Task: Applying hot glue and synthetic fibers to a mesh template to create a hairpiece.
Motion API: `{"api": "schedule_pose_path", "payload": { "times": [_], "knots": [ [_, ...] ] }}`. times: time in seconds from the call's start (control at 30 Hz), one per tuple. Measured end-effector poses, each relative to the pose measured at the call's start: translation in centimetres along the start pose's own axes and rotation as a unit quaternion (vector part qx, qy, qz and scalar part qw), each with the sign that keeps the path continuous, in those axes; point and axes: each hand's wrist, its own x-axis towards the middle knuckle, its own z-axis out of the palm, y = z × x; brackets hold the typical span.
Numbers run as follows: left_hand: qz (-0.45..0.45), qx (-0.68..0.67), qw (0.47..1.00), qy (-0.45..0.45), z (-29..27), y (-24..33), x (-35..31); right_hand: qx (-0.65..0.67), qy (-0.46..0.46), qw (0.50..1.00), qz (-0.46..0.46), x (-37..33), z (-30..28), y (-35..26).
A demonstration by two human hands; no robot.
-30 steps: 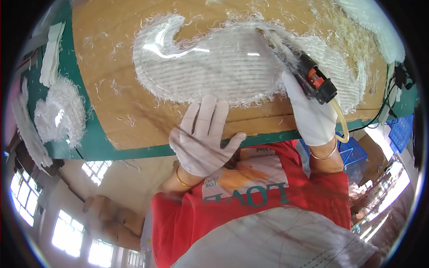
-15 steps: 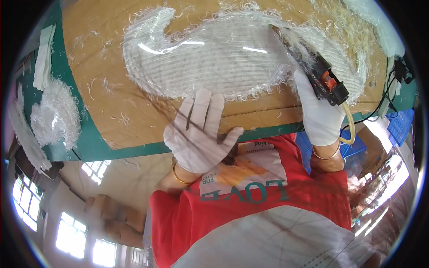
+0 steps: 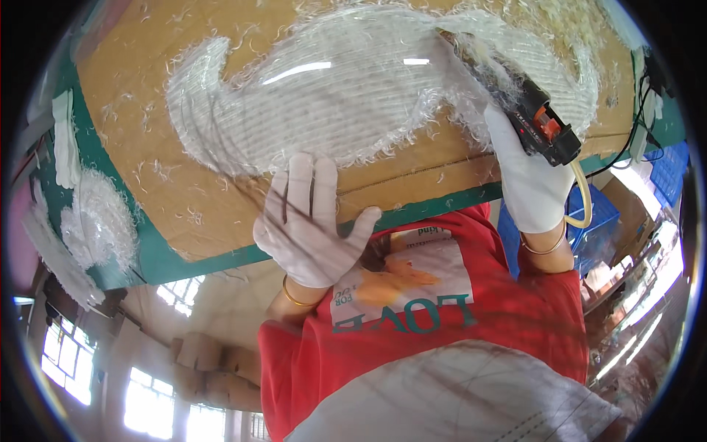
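A large curved white piece (image 3: 317, 96) with a ribbed surface and frayed edges lies on a cardboard sheet (image 3: 147, 169). My left hand (image 3: 305, 221), in a white glove, rests flat with fingers stretched out, fingertips at the near edge of the piece. My right hand (image 3: 526, 177), also gloved, grips a black and orange hot glue gun (image 3: 541, 121), its tip pointing far left over the piece. Whitish strands cling to the gun's front. A bent yellowish glue stick (image 3: 585, 195) comes out of its back. The gloved fingers around the handle are partly hidden.
Loose white fibres are scattered over the cardboard, which lies on a green table (image 3: 155, 247). At the left lie a frayed white bundle (image 3: 99, 225) and narrow white strips (image 3: 65, 140). A black cable (image 3: 639, 121) runs along the right side, near blue crates (image 3: 596, 225).
The view has shifted and tilted a little, so the piece and cardboard appear farther left. Both hands keep nearly the same pose, the right still holding the glue gun over the piece.
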Motion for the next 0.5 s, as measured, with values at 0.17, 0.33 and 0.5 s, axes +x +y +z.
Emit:
{"api": "schedule_pose_path", "payload": {
  "times": [0.17, 0.33, 0.5],
  "knots": [
    [0.013, -0.009, 1.0, 0.006, 0.2, -0.4, 0.2, 0.016, 0.037, 0.999, -0.029, 0.1, 0.0, 0.5],
    [0.014, -0.007, 1.0, 0.008, 0.2, -0.4, 0.4, -0.057, 0.047, 0.992, -0.106, 0.3, 0.9, 2.1],
    [-0.003, 0.031, 0.999, 0.017, -0.1, 0.2, 0.3, -0.049, 0.049, 0.991, -0.116, 0.2, 1.2, 2.5]
  ]
}}
